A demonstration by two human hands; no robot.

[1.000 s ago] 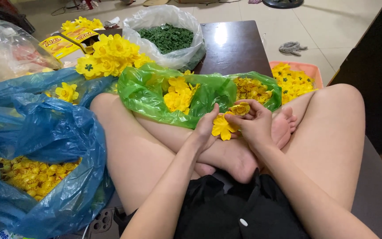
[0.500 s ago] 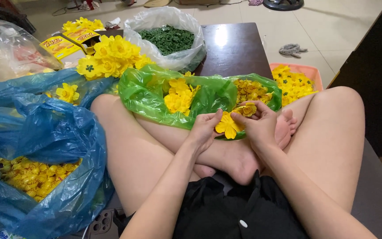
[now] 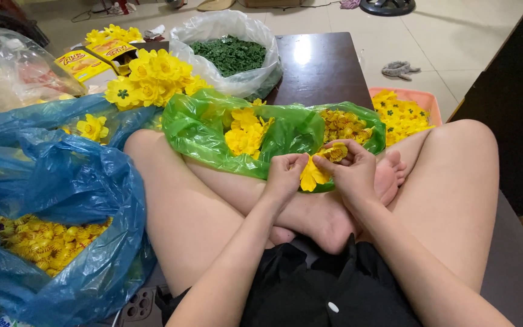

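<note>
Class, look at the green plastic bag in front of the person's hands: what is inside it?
The green plastic bag holds yellow flower petals on one side and smaller orange-yellow flower centres on the other. Whatever lies beneath these piles is covered.

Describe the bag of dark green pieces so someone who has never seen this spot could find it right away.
Start at the dark wooden table beyond the person's crossed legs. At its near left corner stands a clear plastic bag, open at the top. It alone holds dark green pieces; the green bag and blue bag closer in hold yellow flower parts.
</note>
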